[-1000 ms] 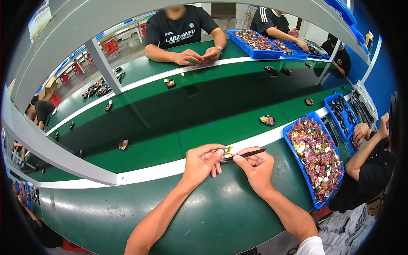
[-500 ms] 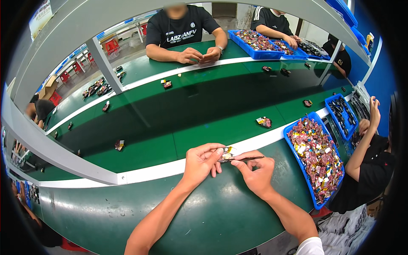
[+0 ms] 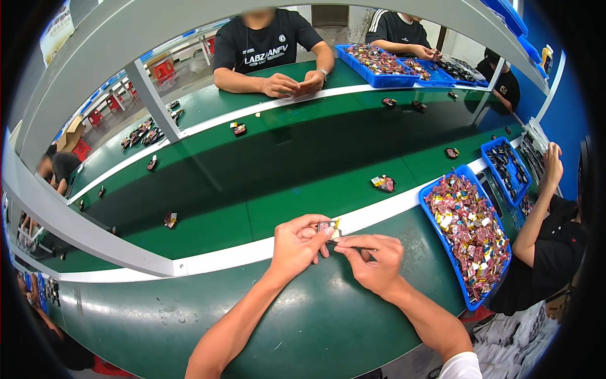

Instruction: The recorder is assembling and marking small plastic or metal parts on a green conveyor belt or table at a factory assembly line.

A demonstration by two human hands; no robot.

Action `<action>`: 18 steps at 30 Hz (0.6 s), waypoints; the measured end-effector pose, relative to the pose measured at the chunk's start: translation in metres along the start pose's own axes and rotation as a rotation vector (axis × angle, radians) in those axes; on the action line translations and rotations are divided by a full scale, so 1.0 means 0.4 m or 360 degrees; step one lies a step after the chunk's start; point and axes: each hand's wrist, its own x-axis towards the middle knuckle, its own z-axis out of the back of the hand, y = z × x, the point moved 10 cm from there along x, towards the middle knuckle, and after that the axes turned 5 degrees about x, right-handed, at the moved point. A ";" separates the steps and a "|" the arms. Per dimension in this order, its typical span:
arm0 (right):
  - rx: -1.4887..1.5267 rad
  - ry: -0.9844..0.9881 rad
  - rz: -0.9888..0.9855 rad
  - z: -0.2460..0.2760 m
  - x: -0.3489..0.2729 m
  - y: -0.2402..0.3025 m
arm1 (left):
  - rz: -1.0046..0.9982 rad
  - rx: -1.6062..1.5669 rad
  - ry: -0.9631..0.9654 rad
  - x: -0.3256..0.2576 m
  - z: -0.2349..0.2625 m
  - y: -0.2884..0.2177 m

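Near the middle, my left hand (image 3: 294,245) is closed on a small electronic part (image 3: 326,226) with a black casing and yellow and pinkish pieces. Its thumb presses on the part's face. Just to the right, my right hand (image 3: 380,264) pinches a thin dark stick-like tool (image 3: 368,249), perhaps tweezers. The tool's front end reaches the lower right side of the part, but the fingers hide most of it, and I cannot tell whether it touches. Both hands are above the near edge of the green belt.
A blue tray (image 3: 466,300) heaped with pinkish, yellow and white small parts stands at my right. Beyond it is a smaller blue tray (image 3: 526,183) of black pieces. Similar parts (image 3: 383,184) ride the green conveyor belt (image 3: 284,221). A grey frame post (image 3: 95,227) rises at left. Co-workers sit around.
The parts on the belt have shifted left. My left hand has tilted the part so its face shows more. My right hand has turned, moving the tool lower and hiding more of it.
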 end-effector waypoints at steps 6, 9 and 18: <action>-0.0015 0.0018 0.0008 -0.005 -0.002 0.004 | -0.0001 0.0031 -0.0040 -0.001 0.004 -0.001; -0.0020 0.0010 -0.0027 -0.001 -0.004 -0.001 | -0.0002 0.0017 -0.0041 -0.002 0.004 0.001; 0.0021 -0.0045 -0.0115 0.003 -0.009 -0.025 | 0.0017 0.0092 -0.0128 0.014 0.009 0.017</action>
